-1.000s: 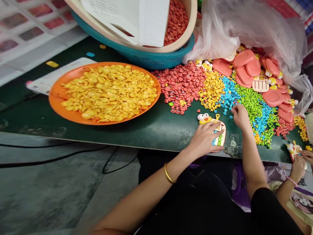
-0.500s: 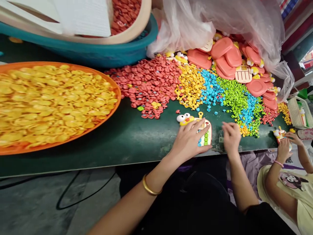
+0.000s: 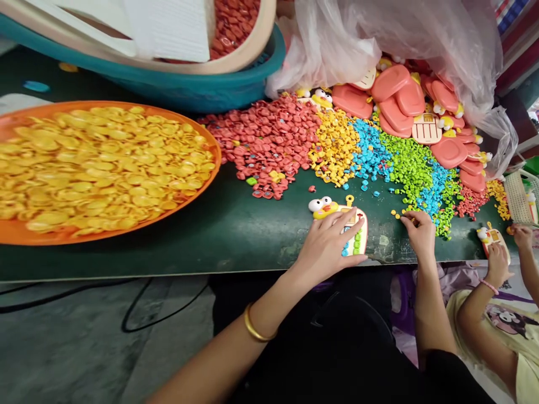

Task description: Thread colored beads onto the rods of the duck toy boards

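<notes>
"Head view: what do the containers hold?"

"The orange tray is heaped with flat yellow pieces; the cream basin, nested in the teal basin, holds red pieces beside a white sheet."

"And the duck toy?"

"On the desk, near the wearer's edge, under the left hand, spread open across it. Its head faces upper left; the long axis seems to slant down rightward, partly covered."

"Right hand?"

"Fingertips drawn together beside small yellow beads; whether they grip one, I can't tell."

No legible txt, no readable nos., labels or signs
</notes>
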Demonstrator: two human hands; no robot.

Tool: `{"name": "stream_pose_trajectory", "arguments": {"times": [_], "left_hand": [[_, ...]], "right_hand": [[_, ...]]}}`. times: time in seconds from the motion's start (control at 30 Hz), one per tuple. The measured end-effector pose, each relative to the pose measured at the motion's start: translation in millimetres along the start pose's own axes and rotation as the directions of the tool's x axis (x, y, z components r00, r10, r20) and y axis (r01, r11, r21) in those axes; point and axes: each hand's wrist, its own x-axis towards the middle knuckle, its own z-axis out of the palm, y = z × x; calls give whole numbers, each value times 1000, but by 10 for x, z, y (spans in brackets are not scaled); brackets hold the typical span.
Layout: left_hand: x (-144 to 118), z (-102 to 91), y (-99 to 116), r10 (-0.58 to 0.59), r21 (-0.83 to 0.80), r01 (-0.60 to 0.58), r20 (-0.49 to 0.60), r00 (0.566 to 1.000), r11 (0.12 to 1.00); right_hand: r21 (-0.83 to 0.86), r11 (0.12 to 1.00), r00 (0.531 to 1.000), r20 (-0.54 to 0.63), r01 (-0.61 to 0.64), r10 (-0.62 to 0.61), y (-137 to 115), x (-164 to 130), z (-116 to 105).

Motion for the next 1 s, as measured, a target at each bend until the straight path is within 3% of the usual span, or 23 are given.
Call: {"name": "stream_pose_trajectory", "arguments": {"times": [0.13,0.33,0.43,0.5,0.57,0.6,0.63,0.77,0.9,1.0], "left_hand": [[10,0,-15,5,-6,-5,-6,1000,1000],[13,3,-10,-3,-50,3,2,1000,999],[-34,-21,-30,1,-148,-14,-94,996,989],[-76,-51,-71,-119,-207,62,-279,953,976],[-111,-76,-131,-317,-226,239,-433,844,944],[-121,-80,-165,-396,-218,331,-453,799,918],[-126,-77,-198,-448,-198,402,-435,781,894],[-112,-4,-287,-472,-145,450,-272,838,881],[-103,85,-300,-415,-253,346,-312,855,903],[-116,121,-284,-405,-360,276,-355,843,891]], "right_hand": [[-132,989,997,-2,72,-72,-39,3,107],[-286,943,985,92,170,-149,-130,106,172],[-301,929,968,191,214,-161,-173,186,91],[-249,940,957,229,232,-176,-244,208,45],[-134,961,949,241,243,-206,-363,187,44],[-67,966,943,246,249,-226,-437,161,66],[-5,966,935,255,257,-248,-514,130,101],[81,958,906,312,276,-288,-756,3,299],[28,960,914,301,279,-274,-798,-66,375],[-26,951,916,278,308,-289,-793,-112,338]]}}
